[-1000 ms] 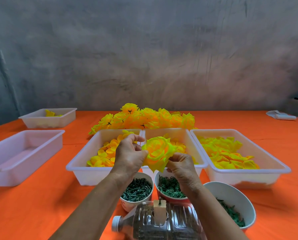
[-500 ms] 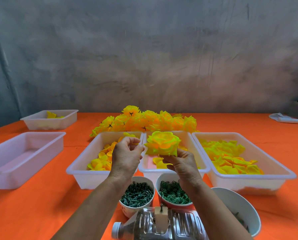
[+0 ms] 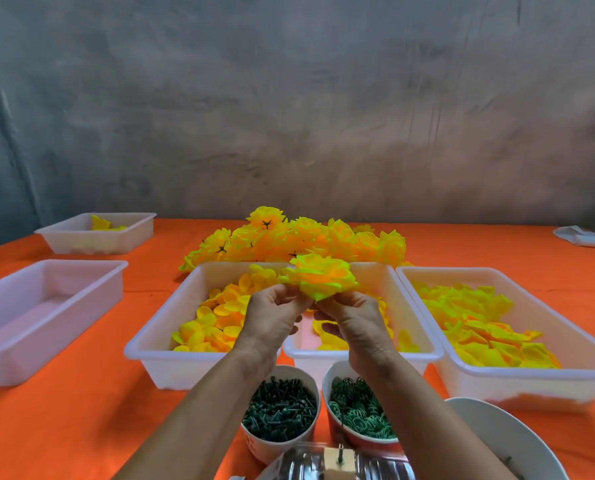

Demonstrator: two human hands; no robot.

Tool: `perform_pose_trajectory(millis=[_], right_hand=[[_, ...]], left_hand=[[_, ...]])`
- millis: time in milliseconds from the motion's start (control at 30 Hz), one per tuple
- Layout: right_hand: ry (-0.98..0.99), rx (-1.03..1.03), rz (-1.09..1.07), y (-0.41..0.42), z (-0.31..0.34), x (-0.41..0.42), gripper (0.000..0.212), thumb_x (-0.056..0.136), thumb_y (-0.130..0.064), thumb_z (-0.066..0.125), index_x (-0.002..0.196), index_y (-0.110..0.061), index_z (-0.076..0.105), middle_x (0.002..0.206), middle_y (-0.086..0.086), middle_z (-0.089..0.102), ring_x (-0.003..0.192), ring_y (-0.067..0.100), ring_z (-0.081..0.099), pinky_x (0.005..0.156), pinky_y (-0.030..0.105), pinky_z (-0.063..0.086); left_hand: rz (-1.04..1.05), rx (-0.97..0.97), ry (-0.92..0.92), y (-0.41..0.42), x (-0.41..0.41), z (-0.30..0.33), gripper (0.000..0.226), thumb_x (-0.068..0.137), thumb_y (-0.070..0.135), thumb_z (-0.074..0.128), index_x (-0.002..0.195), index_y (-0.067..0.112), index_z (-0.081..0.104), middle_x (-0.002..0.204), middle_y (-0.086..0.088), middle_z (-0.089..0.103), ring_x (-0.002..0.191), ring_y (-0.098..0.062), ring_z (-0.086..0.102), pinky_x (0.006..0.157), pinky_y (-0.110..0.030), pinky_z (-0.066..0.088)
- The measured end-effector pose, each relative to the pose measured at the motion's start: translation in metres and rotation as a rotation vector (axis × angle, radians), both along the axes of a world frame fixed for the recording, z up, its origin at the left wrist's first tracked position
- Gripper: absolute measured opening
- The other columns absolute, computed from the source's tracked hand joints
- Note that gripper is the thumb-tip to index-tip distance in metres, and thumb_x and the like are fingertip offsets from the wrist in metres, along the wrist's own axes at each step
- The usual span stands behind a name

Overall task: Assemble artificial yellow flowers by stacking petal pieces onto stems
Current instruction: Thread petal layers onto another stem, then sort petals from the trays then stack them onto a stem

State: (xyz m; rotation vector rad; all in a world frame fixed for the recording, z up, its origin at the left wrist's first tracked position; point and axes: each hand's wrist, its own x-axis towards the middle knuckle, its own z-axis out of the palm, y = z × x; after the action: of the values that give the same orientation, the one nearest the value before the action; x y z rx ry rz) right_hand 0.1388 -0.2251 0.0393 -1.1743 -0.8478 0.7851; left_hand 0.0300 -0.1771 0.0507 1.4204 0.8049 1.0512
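- Since half a second ago my left hand has closed in to meet my right hand; both now pinch the underside of the yellow flower.
- Flower held upright in the air above the middle tray, ruffled fabric petals facing up.
- Loose petals fill the tray left of it.
- Finished flowers heaped behind.
- Surface: orange cloth; rough grey wall.

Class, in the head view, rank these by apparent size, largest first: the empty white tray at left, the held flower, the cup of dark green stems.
1. Empty white tray, clearly largest.
2. and 3. Held flower and cup of dark green stems look alike; the cup is nearer the camera, so I won't rank them.
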Motion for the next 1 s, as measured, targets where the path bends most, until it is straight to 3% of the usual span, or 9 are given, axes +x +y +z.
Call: perform_pose_trajectory(millis=[167,400,733,833,1000], right_hand=[[-0.038,-0.004,0.037,0.015,-0.001,-0.001,0.014,0.081,-0.010,0.069,0.068,-0.014,0.068,0.060,-0.006,0.068,0.052,0.005,0.056,0.059,0.024,0.042],[-0.097,-0.022,0.074,0.032,-0.008,0.002,0.019,0.079,-0.004,0.069,0.063,-0.014,0.068,0.057,-0.005,0.066,0.050,0.007,0.053,0.053,0.019,0.042],[-0.065,-0.047,0.040,0.065,-0.006,0.003,0.015,0.073,-0.007,0.075,0.062,-0.012,0.067,0.052,-0.004,0.064,0.045,0.003,0.052,0.046,0.012,0.041],[-0.046,-0.060,0.028,0.081,-0.003,0.004,0.015,0.078,-0.005,0.071,0.066,-0.013,0.067,0.052,-0.005,0.065,0.044,0.002,0.053,0.044,0.011,0.040],[-0.110,-0.119,0.024,0.112,0.004,0.008,0.018,0.082,-0.002,0.067,0.068,-0.014,0.066,0.051,-0.008,0.064,0.043,0.001,0.054,0.050,0.017,0.040]], left_hand=[[-0.017,-0.140,-0.075,0.020,0.003,-0.004,0.008,0.076,0.012,0.074,0.079,0.016,0.067,0.056,0.011,0.063,0.058,-0.010,0.052,0.056,-0.023,0.043],[-0.044,-0.222,-0.068,0.041,0.000,-0.016,0.009,0.075,0.013,0.074,0.071,0.018,0.067,0.056,0.009,0.064,0.057,-0.008,0.054,0.057,-0.023,0.043],[-0.003,-0.100,-0.015,0.068,-0.003,-0.023,0.008,0.083,0.021,0.069,0.076,0.018,0.066,0.062,0.012,0.066,0.056,-0.005,0.055,0.055,-0.020,0.045],[0.045,-0.005,0.097,0.083,-0.012,-0.030,0.013,0.085,0.025,0.067,0.074,0.018,0.067,0.069,0.007,0.066,0.058,-0.006,0.053,0.054,-0.018,0.044],[0.167,0.311,0.481,0.115,-0.035,-0.051,0.018,0.083,0.023,0.069,0.067,0.020,0.066,0.063,0.013,0.061,0.058,0.003,0.052,0.056,-0.013,0.037]])
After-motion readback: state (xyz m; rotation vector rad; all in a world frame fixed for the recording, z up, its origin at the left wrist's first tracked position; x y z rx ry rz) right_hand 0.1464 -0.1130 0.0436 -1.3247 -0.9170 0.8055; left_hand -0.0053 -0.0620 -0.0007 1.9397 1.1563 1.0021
